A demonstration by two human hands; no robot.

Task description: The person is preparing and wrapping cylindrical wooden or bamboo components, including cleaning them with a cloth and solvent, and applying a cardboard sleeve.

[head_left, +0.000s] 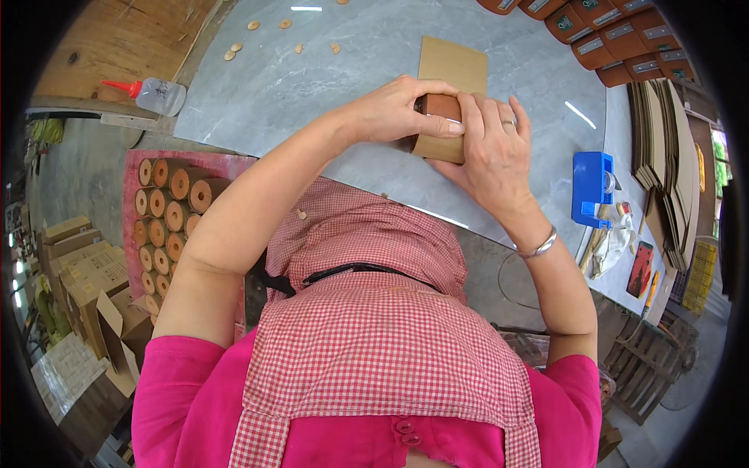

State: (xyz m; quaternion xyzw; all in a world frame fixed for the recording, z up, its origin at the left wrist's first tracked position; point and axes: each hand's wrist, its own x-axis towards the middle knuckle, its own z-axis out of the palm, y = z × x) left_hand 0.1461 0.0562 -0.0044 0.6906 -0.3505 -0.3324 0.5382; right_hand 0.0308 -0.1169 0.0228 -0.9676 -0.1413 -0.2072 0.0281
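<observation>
A reddish-brown, box-like piece with a pale label point(441, 107) sits near the front edge of the grey marbled tabletop point(351, 86). Brown kraft paper point(454, 61) stretches flat beyond it, and more of that paper shows on its near side. My left hand point(402, 111) grips the piece, thumb across its near part and fingers over its far edge. My right hand point(495, 139) clasps the right end, fingers laid over the top and thumb at the near side. Much of the piece is hidden beneath my hands.
Several small wooden discs point(253, 25) lie at the far left, near a red-tipped squeeze bottle point(160, 97). A blue tape dispenser point(591, 189), a phone point(640, 269) and stacked cardboard point(663, 156) are at right. Reddish-brown labelled pieces point(612, 43) stand far right; round-ended cylinders point(168, 203) are stacked left.
</observation>
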